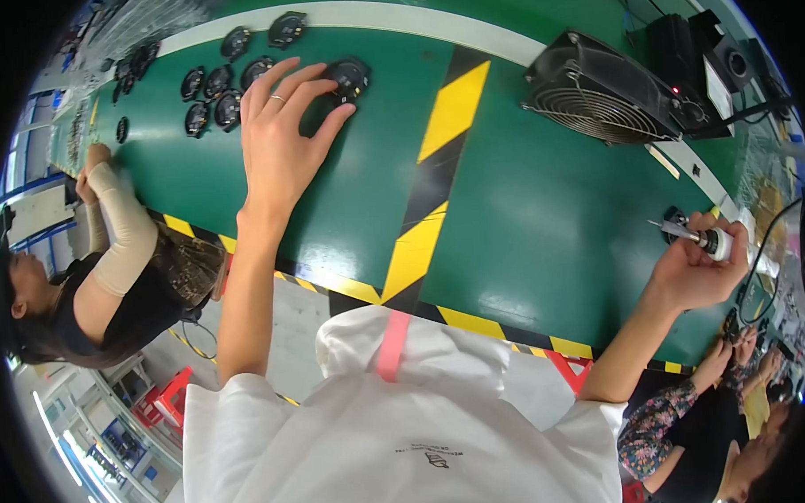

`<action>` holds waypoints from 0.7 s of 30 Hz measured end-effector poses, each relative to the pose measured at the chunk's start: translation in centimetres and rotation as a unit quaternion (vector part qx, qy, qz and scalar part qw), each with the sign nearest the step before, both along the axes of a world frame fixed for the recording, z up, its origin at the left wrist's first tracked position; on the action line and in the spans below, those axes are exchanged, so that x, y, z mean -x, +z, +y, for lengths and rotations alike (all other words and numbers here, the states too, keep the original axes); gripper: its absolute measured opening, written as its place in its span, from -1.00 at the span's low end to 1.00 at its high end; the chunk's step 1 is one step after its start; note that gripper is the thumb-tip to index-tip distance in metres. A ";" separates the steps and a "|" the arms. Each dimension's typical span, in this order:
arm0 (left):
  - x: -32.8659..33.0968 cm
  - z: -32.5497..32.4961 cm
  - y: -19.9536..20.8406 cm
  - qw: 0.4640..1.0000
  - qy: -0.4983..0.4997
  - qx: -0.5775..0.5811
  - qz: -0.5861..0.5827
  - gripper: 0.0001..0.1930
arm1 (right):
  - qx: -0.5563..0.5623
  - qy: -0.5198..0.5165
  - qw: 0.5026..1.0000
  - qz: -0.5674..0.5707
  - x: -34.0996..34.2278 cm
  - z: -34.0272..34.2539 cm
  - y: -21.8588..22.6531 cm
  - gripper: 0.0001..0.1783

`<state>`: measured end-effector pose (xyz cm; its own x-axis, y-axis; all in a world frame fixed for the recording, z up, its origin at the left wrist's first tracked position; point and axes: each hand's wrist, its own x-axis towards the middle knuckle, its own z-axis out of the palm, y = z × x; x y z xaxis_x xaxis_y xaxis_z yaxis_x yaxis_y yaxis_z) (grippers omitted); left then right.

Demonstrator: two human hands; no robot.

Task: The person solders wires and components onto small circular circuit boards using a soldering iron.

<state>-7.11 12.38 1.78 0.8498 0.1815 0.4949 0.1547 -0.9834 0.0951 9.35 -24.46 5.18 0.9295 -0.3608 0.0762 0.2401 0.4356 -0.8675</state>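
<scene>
My left hand (283, 123) is at the upper middle of the bench, a ring on one finger. Its thumb and fingertips close around the edges of a black round watch-case-like part (352, 76), which rests on the green surface. To the left of that hand lie several similar black parts (196, 117), some partly behind the fingers. My right hand (700, 272), over at the right, is closed around a small pointed tool (685, 231) with a thin metal tip and a round white end. Close to that tip lies another black part (674, 220) on the bench.
A black fan (592, 94) with a wire guard stands at the back right, beside a black box (670, 56). Yellow-black tape (431, 175) crosses the green bench (526, 238). One co-worker (110, 253) sits at the left, others (683, 428) at the lower right.
</scene>
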 end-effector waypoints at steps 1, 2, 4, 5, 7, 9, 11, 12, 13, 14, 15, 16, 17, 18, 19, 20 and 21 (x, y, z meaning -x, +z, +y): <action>-0.4 -0.7 0.0 0.999 -0.029 0.018 0.004 -0.74 | 0.006 -0.001 1.000 -0.002 0.1 0.1 0.1 -0.77; -0.8 -1.7 0.0 0.999 -0.033 0.030 0.001 -0.74 | -0.013 0.074 0.997 -0.013 0.0 -0.8 -0.2 -0.76; -1.7 -4.4 0.1 0.989 -0.111 0.096 0.021 -0.74 | -0.001 0.060 0.998 -0.006 0.0 0.1 -0.8 -0.76; -2.3 -5.7 0.1 0.987 -0.118 0.111 0.018 -0.74 | 0.006 0.041 0.999 -0.002 0.1 0.5 -0.7 -0.76; -3.5 -8.4 0.1 0.953 -0.253 0.161 0.041 -0.75 | 0.031 0.033 0.999 -0.002 0.5 1.1 -0.7 -0.77; -4.7 -10.0 0.3 0.938 -0.297 0.175 0.036 -0.75 | 0.037 0.090 0.995 -0.026 0.3 0.5 -1.5 -0.78; -5.7 -10.9 -0.2 0.908 -0.368 0.187 0.070 -0.76 | 0.064 0.113 0.991 -0.038 0.2 1.0 -2.3 -0.79; -6.2 -11.3 -0.5 0.897 -0.387 0.197 0.081 -0.78 | 0.074 0.068 0.995 -0.025 0.5 2.0 -2.2 -0.81; -6.4 -11.4 -0.7 0.892 -0.394 0.207 0.080 -0.78 | 0.116 0.065 0.990 -0.037 0.7 2.5 -2.3 -0.80; -6.4 -11.5 -0.9 0.884 -0.399 0.223 0.099 -0.74 | 0.142 0.105 0.982 -0.071 0.7 2.2 -2.7 -0.80; -6.5 -11.6 -1.1 0.876 -0.403 0.238 0.119 -0.71 | 0.166 0.146 0.970 -0.102 0.6 2.1 -3.1 -0.80; -6.5 -11.6 -1.2 0.870 -0.409 0.247 0.121 -0.71 | 0.180 0.098 0.973 -0.104 0.7 3.1 -3.4 -0.81; -6.5 -11.6 -1.2 0.871 -0.414 0.236 0.121 -0.71 | 0.187 0.095 0.973 -0.097 0.8 3.5 -3.6 -0.81; -6.6 -11.5 -1.3 0.872 -0.417 0.225 0.122 -0.71 | 0.233 0.102 0.962 -0.097 0.9 3.8 -3.8 -0.82; -6.7 -11.6 -1.5 0.869 -0.416 0.236 0.125 -0.71 | 0.279 0.112 0.949 -0.096 1.0 3.9 -4.1 -0.83; -6.8 -11.5 -1.6 0.869 -0.422 0.228 0.121 -0.72 | 0.274 0.128 0.947 -0.105 0.9 4.1 -4.3 -0.84; -6.9 -11.4 -1.9 0.869 -0.427 0.220 0.118 -0.72 | 0.281 0.132 0.946 -0.097 0.8 4.3 -4.5 -0.84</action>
